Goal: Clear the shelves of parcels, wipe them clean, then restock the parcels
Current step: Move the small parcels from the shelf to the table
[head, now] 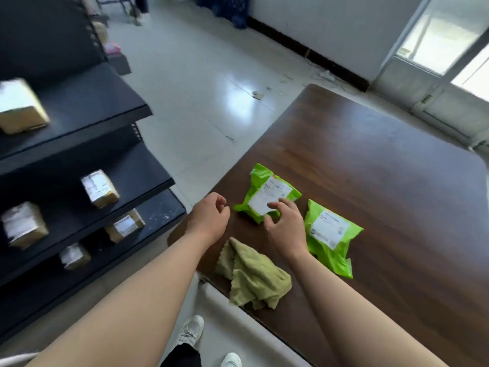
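Two bright green parcel bags with white labels lie on the dark wooden table (370,160). The left green bag (267,193) has my right hand (285,223) at its near edge, fingers spread and touching it. The right green bag (330,234) lies just right of that hand. My left hand (209,218) hovers over the table's left corner, fingers loosely curled, holding nothing. An olive green cloth (254,276) lies crumpled on the table's near edge between my forearms. Several brown box parcels sit on the black shelves (111,160) at left.
The shelf unit stands close to the table's left corner with a narrow floor gap between. Box parcels include one on the top shelf (21,107) and one on the middle shelf (99,188). Pale tiled floor stretches beyond. My shoes (190,332) show below.
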### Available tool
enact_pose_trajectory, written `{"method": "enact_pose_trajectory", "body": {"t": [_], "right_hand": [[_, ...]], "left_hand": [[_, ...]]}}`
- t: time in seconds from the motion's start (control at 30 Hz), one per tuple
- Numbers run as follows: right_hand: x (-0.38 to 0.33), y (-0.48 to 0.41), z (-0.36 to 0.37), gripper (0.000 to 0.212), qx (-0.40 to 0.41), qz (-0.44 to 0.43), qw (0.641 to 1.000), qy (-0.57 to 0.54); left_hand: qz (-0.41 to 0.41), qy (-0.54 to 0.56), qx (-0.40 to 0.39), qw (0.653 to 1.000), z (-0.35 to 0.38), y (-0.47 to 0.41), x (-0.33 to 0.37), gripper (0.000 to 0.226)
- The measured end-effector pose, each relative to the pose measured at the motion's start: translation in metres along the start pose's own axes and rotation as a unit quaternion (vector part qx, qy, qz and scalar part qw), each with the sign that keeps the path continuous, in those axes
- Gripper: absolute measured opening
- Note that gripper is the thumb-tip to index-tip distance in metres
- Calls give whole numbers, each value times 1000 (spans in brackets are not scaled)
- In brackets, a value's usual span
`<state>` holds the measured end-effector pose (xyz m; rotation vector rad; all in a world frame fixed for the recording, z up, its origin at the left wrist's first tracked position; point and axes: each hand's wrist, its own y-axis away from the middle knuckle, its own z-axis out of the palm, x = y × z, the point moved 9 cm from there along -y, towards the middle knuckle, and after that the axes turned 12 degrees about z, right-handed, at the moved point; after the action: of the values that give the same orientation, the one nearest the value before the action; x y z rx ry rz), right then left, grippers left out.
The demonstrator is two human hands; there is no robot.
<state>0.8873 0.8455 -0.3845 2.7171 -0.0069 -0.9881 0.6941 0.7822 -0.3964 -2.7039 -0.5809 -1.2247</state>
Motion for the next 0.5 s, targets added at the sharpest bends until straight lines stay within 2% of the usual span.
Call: {"method": "enact_pose_trajectory", "body": {"t": [0.23, 0.4, 0.5], "right_hand": [[-81, 54, 82, 25, -91, -105, 990, 26], [-116, 94, 145, 24, -159, -123, 979, 22], [-135, 119, 193, 25, -193, -147, 969, 55]], "left_hand": [[-104, 4, 109, 989, -85, 73, -94, 5], [-189, 1, 162, 968, -133, 131, -167, 13], [-246, 0, 188, 951, -156, 168, -213, 12]]}}
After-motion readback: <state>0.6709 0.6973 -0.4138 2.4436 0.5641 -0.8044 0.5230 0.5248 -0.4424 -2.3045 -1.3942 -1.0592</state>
